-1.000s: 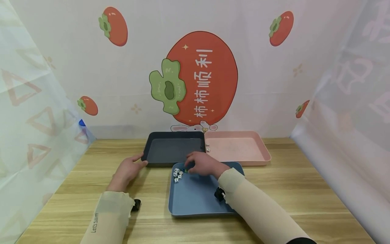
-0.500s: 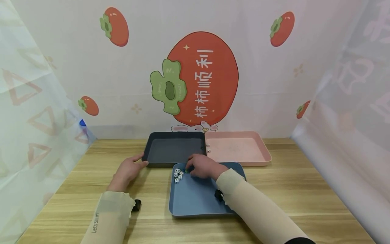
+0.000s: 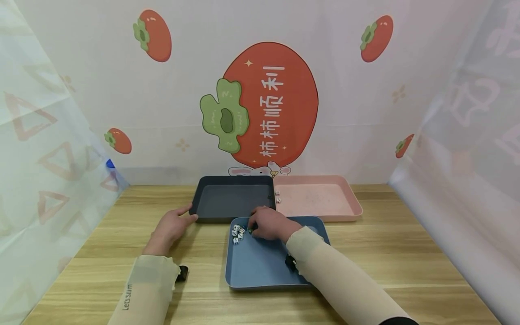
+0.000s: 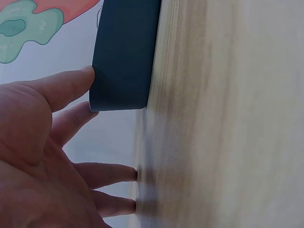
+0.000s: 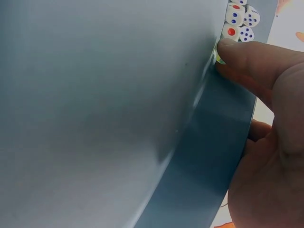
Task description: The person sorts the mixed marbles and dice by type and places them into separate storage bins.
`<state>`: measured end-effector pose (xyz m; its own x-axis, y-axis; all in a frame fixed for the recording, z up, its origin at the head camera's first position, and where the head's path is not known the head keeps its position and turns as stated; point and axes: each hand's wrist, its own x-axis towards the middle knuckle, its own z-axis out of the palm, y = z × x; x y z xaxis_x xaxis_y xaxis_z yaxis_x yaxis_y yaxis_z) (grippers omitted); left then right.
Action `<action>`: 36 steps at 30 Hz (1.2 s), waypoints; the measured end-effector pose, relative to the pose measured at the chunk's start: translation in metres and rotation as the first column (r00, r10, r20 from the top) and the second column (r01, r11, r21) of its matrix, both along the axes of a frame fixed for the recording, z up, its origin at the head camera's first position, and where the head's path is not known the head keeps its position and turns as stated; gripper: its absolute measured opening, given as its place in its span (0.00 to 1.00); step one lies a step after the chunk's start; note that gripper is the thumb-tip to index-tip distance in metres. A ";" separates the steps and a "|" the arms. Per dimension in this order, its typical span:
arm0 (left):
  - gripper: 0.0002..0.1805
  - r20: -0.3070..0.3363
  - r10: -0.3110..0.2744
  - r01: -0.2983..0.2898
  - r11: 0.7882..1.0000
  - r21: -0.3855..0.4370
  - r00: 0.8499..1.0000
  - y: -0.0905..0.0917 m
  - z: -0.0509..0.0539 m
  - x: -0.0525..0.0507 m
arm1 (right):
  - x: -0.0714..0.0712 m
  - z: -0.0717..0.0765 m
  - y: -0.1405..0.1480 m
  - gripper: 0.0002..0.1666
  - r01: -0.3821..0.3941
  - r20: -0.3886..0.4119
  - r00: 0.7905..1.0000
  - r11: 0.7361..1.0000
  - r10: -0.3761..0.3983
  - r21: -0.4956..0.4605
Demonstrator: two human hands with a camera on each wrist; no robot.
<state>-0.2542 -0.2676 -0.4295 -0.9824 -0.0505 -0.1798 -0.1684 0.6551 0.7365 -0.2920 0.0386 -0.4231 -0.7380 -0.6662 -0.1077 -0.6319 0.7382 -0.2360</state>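
The left hand (image 3: 170, 228) touches the front left corner of the dark tray (image 3: 232, 219), its thumb and index finger at the rim and its other fingers spread in the left wrist view. Over the back part of the blue tray (image 3: 264, 286), the right hand (image 3: 271, 224) pinches a small green die (image 3: 250, 230) between thumb and index finger; most of the die is hidden in the right wrist view. Several white dice (image 3: 236, 241) lie in the blue tray's back left corner, beside the right fingertips.
The pink tray (image 3: 355, 212) stands right of the dark one, with two white dice (image 3: 278, 200) at its left side. A small dark die (image 3: 270, 197) lies at the dark tray's right side. Behind the trays hangs a printed cloth, and sheets flank the wooden table (image 3: 390, 253).
The right hand has shifted slightly down and its fingers have closed on the green die. The left hand has stayed at the dark tray's corner.
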 end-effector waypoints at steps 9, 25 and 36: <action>0.35 0.002 0.005 -0.005 1.000 0.012 1.000 0.000 0.000 0.000 | 0.001 0.000 -0.001 0.09 -0.017 -0.019 1.000 1.000 0.017 0.008; 0.35 -0.005 -0.002 0.002 1.000 -0.002 1.000 0.000 0.000 0.000 | -0.001 -0.001 0.000 0.07 0.008 0.006 1.000 1.000 -0.008 -0.015; 0.35 -0.002 -0.001 0.001 1.000 -0.014 1.000 0.001 0.001 0.000 | -0.004 0.003 0.005 0.06 0.050 0.088 0.995 0.990 -0.039 -0.130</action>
